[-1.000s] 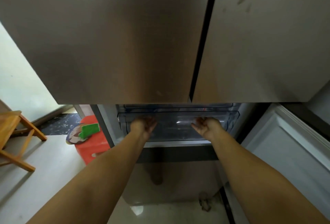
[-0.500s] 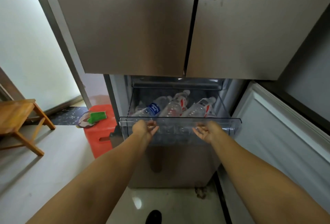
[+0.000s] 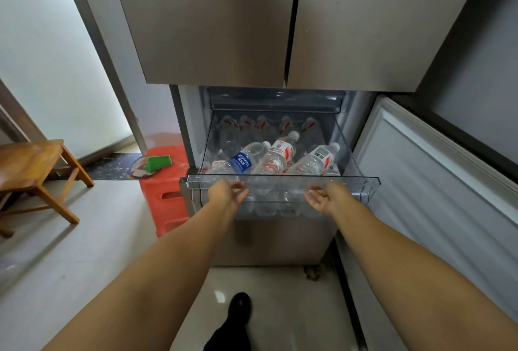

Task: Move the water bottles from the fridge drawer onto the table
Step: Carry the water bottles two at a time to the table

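Note:
The clear fridge drawer [image 3: 361, 181] stands pulled out below the closed upper doors. Several water bottles lie in it: a blue-labelled one [image 3: 241, 162] front left, a red-and-white-labelled one [image 3: 279, 154] in the middle, another [image 3: 318, 160] to its right, and more behind them. My left hand [image 3: 227, 194] and my right hand [image 3: 325, 200] sit just under the drawer's front lip, palms turned up and inward, fingers loosely curled against the clear front. Neither hand holds a bottle.
The open lower fridge door [image 3: 437, 182] stands close on the right. A red plastic stool [image 3: 165, 196] with a green sponge [image 3: 158, 162] stands left of the drawer. A wooden table [image 3: 28, 165] is at the far left. My shoe [image 3: 238, 308] is below on the tiled floor.
The drawer has slid out from nearly closed to fully pulled out, uncovering the bottles. My fingers have loosened from the front lip, and the view has backed away from the fridge.

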Demonstrator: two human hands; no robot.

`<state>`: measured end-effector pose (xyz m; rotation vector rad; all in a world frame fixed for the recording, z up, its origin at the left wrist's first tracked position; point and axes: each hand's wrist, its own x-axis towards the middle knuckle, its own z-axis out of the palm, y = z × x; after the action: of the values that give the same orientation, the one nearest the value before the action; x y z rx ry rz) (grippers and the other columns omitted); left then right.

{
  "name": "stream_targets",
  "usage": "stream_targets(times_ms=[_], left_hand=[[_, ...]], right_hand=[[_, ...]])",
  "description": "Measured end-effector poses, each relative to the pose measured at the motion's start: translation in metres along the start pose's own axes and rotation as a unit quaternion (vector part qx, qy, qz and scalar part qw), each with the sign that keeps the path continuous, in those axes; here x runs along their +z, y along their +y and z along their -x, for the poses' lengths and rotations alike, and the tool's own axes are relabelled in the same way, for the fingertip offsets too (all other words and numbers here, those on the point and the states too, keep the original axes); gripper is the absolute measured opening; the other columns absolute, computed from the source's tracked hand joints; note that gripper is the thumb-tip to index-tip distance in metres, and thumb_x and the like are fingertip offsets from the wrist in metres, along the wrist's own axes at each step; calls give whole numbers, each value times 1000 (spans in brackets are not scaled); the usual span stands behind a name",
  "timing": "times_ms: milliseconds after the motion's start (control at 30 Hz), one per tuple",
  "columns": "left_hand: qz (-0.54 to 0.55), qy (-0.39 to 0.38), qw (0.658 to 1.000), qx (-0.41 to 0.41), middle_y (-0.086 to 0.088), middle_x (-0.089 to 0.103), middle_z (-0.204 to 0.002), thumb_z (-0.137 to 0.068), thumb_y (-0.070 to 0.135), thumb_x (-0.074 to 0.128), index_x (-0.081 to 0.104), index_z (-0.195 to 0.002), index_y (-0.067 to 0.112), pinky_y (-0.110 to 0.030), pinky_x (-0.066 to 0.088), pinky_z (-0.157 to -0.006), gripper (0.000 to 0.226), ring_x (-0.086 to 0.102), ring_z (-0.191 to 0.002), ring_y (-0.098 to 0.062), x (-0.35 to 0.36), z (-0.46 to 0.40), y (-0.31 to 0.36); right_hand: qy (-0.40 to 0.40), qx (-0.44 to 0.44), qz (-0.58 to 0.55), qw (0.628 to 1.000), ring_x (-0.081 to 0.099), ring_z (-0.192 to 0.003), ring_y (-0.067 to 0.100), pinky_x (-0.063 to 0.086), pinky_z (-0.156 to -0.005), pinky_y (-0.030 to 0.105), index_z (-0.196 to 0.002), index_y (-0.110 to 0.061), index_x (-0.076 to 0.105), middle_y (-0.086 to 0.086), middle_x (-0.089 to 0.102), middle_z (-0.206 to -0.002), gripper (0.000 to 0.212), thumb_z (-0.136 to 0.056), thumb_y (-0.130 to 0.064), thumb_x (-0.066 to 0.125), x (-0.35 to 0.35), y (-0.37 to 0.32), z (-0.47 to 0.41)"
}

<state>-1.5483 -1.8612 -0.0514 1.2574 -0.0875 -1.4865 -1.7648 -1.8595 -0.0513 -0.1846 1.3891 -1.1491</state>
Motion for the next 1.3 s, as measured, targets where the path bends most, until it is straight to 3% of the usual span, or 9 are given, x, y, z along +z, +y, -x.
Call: stream_targets(times_ms=[167, 267, 400, 500, 600, 733, 967, 1133, 1300], left_hand=[[-31, 7, 999, -14, -15, 53, -77, -98, -3, 22, 34, -137, -3, -44, 48, -89, 41, 57, -71, -20, 2, 1, 4], [-117, 7, 991, -68, -16, 52, -79, -98, -2, 23, 46, -97, -8, -35, 50, -72, 24, 55, -70, -22, 4, 0, 13], [-255, -62, 954, -144, -14, 48, -71, -97, 3, 30, 47, -75, -2, -35, 45, -67, 28, 48, -64, -23, 5, 9, 11], [-481, -195, 836, -178, -12, 62, -81, -99, 12, 39, 57, -87, 3, -37, 51, -77, 24, 61, -74, -24, 19, 25, 6], [-646, -310, 693, -77, -5, 60, -75, -98, 16, 44, 60, -90, 9, -24, 52, -58, 19, 58, -62, -14, 62, 37, 14], [-702, -271, 632, 186, -9, 57, -76, -94, 11, 46, 61, -91, 6, -29, 48, -58, 17, 52, -61, -18, 117, 21, 41], [-850, -170, 437, 239, -14, 58, -126, -92, 37, 53, 49, -130, 7, -38, 48, -97, 49, 58, -114, -31, 119, -38, 36], [-848, -149, 449, 238, -25, 36, -143, -92, 46, 47, 17, -147, 7, -46, 40, -103, 75, 45, -126, -39, 118, -73, 5], [-871, -150, 427, 190, -27, 28, -150, -92, 50, 49, -16, -149, 10, -50, 37, -105, 95, 37, -135, -40, 141, -90, -17]], right_hand=[[18, 18, 2, 1000, 57, -80, 20, 51, -73, 32, -78, 1, 49, 18, 59, -99, 32, -100, 2, 27, 4, -3, 3], [16, 51, 13, 998, 59, -116, 27, 47, -86, 36, -109, 8, 54, 23, 57, -127, 31, -98, 8, 25, 3, -11, -2], [-18, 100, 93, 990, 71, -84, 27, 54, -75, 36, -91, 6, 56, 20, 69, -83, 22, -96, 6, 34, -12, -21, 0], [-61, 120, 293, 947, 69, -66, 20, 56, -54, 29, -89, 1, 60, 14, 69, -78, 19, -97, -7, 44, -34, -37, 1], [-77, 110, 406, 904, 52, -38, 5, 40, -35, 15, -78, -5, 64, 2, 62, -56, 26, -97, -15, 49, -38, -72, 7], [-41, -34, 412, 910, 36, -36, 6, 25, -32, 15, -73, -8, 59, 1, 50, -53, 29, -97, -17, 45, -7, -117, 23], [91, -67, 417, 902, 60, -70, 23, 49, -58, 29, -106, -3, 57, 13, 63, -90, 28, -97, -29, 52, 27, -99, -24], [124, -32, 423, 897, 50, -126, 32, 43, -104, 36, -147, -4, 30, 15, 44, -144, 75, -90, -44, 59, 49, -70, -59], [190, -13, 388, 902, 53, -119, 32, 47, -93, 32, -145, -3, 28, 17, 49, -134, 76, -90, -44, 60, 69, -60, -74]])
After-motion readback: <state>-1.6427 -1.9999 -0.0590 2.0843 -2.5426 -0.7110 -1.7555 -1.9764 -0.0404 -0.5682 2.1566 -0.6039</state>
